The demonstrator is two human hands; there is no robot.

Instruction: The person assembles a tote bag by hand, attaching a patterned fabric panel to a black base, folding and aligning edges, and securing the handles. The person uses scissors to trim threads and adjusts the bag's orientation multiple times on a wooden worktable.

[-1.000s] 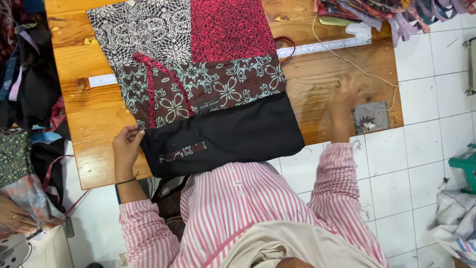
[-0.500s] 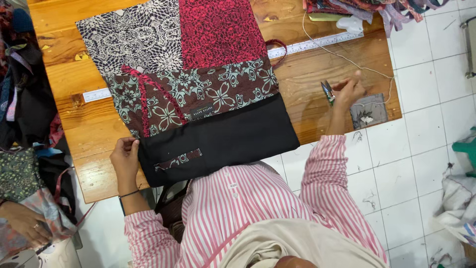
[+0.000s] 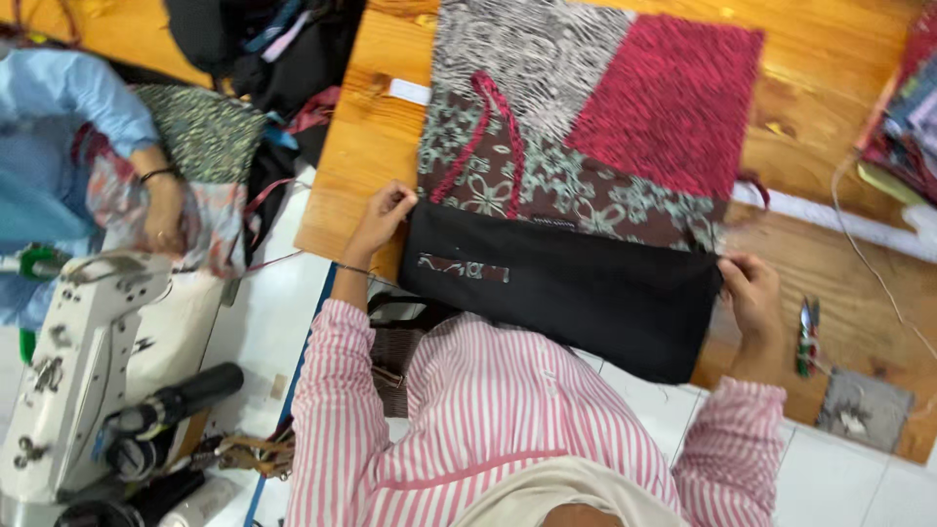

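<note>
Labels, two noted; no packages, signs or screens are seen.

1. Woven label [image 3: 463, 267]: a narrow horizontal strip, brownish-red with pale marks, sewn on the black lower band of the patchwork bag [image 3: 586, 166], towards its left end.

2. Small label [image 3: 554, 222]: a short dark strip with faint pale marks, set on the brown floral panel just above the black band; too small for detail.

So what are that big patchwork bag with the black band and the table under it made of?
The patchwork bag with the black band looks like printed cotton cloth, matte: it lies limp and flat. Left hand and right hand pinch its edges. The orange-brown table seems varnished wood, with visible grain and knots.
</note>
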